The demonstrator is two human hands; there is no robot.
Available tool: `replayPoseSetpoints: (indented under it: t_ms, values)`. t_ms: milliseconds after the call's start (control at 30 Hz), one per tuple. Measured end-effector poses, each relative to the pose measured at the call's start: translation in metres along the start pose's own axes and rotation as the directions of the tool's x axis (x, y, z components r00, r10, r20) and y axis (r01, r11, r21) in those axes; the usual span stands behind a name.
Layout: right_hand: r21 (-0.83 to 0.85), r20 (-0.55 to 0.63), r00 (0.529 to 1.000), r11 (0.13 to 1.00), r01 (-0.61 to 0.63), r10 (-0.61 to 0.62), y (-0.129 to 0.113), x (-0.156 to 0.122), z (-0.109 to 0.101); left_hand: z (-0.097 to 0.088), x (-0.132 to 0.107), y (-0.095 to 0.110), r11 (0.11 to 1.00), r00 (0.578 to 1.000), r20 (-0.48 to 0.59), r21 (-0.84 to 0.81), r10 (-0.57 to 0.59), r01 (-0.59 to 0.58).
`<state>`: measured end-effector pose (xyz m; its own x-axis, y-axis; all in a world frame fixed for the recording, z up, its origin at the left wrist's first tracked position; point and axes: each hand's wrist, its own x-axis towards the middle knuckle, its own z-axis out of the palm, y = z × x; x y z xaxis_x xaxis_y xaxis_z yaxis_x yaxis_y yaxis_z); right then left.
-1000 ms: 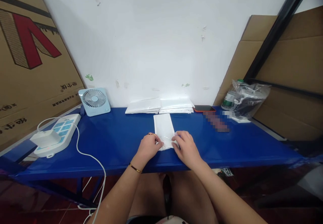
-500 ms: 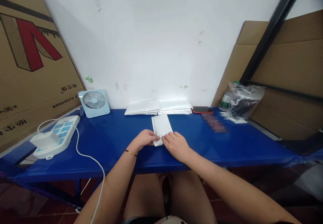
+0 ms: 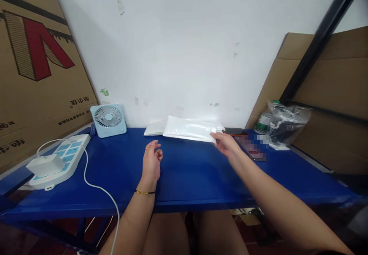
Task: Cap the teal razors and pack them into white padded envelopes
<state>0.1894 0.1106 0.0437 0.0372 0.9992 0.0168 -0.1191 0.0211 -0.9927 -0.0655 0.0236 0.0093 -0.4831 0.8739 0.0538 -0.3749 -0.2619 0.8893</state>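
Observation:
My right hand [image 3: 225, 144] pinches the right end of a flat, shiny white mailer bag [image 3: 188, 128], thumb on top. The bag is lifted and tilted, lying lengthwise across my view at the back of the table. It hides much of the white stacks [image 3: 153, 128] behind it, whose left part still shows against the wall. My left hand [image 3: 152, 159] is raised above the table, left of the bag and apart from it. Its fingers are loosely bent, with nothing in them.
A light blue fan [image 3: 109, 120] and a power strip [image 3: 61, 161] with a plugged-in white adapter and cable are on the left. To the right are an orange-edged phone [image 3: 236, 131], a partly blurred flat item [image 3: 253, 149], a bottle [image 3: 263, 121] and a clear plastic bag [image 3: 290, 123].
Both hands have left the small white packet, which no longer shows at the table's middle. My right hand has moved back and right, holding a white bag; my left hand has moved left.

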Motion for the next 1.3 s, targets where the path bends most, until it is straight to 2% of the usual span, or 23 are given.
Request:
replayPoseSetpoints:
  t_ms: [133, 233, 300, 367, 433, 533, 633, 733, 800, 967, 1067, 1200, 1233, 1300]
  values:
    - [-0.143, 0.0, 0.998, 0.988, 0.06, -0.061, -0.002, 0.062, 0.066, 0.001, -0.006, 0.003, 0.999, 0.999, 0.039, 0.027, -0.023, 0.022]
    - [-0.335, -0.005, 0.994, 0.937, 0.1, -0.108, 0.005, 0.099, 0.113, 0.001, -0.008, 0.004, 0.998, 0.998, 0.049, 0.047, -0.034, 0.032]
    - [-0.494, -0.009, 0.989, 0.86, 0.124, -0.147, 0.013, 0.115, 0.132, 0.001, -0.009, 0.005, 0.998, 0.997, 0.06, 0.035, -0.047, 0.045]
    - [-0.652, 0.007, 0.981, 0.743, 0.153, -0.196, 0.019, 0.124, 0.139, 0.001, -0.01, 0.006, 0.999, 0.996, 0.07, 0.027, -0.047, 0.045]
    - [-0.78, 0.053, 0.968, 0.595, 0.194, -0.247, 0.019, 0.129, 0.133, 0.001, -0.011, 0.007, 0.999, 0.996, 0.082, 0.026, -0.045, 0.043]
    - [-0.892, 0.181, 0.942, 0.356, 0.278, -0.281, 0.008, 0.13, 0.102, 0.001, -0.012, 0.008, 0.998, 0.994, 0.092, 0.02, -0.058, 0.056]
    - [-0.914, 0.363, 0.912, 0.115, 0.388, -0.191, -0.004, 0.127, 0.055, 0.003, -0.013, 0.007, 0.997, 0.991, 0.113, 0.019, -0.075, 0.073]
    - [-0.902, 0.43, 0.899, -0.079, 0.425, -0.082, -0.006, 0.121, 0.015, 0.003, -0.012, 0.004, 0.996, 0.987, 0.144, 0.053, -0.075, 0.068]
    - [-0.886, 0.444, 0.895, -0.168, 0.432, -0.045, -0.003, 0.117, -0.002, 0.003, -0.01, 0.0, 0.994, 0.985, 0.157, 0.089, -0.072, 0.059]
    - [-0.86, 0.432, 0.902, -0.307, 0.407, -0.017, -0.01, 0.107, -0.025, 0.0, -0.006, -0.009, 0.972, 0.972, 0.21, 0.23, -0.105, 0.055]
    - [-0.865, 0.401, 0.914, -0.351, 0.358, -0.055, -0.018, 0.087, -0.044, 0.003, -0.01, -0.011, 0.944, 0.944, 0.261, 0.31, -0.203, 0.118]
    - [-0.883, 0.37, 0.915, -0.368, 0.292, -0.162, -0.007, 0.029, -0.058, 0.018, -0.024, -0.017, 0.905, 0.856, 0.342, 0.317, -0.387, 0.283]
    - [-0.877, 0.403, 0.9, -0.353, 0.326, -0.168, 0.0, 0.011, -0.056, 0.024, -0.028, -0.021, 0.904, 0.84, 0.36, 0.295, -0.406, 0.31]
    - [-0.827, 0.537, 0.83, -0.286, 0.484, -0.148, 0.015, -0.021, -0.047, 0.036, -0.035, -0.029, 0.92, 0.834, 0.394, 0.224, -0.386, 0.321]
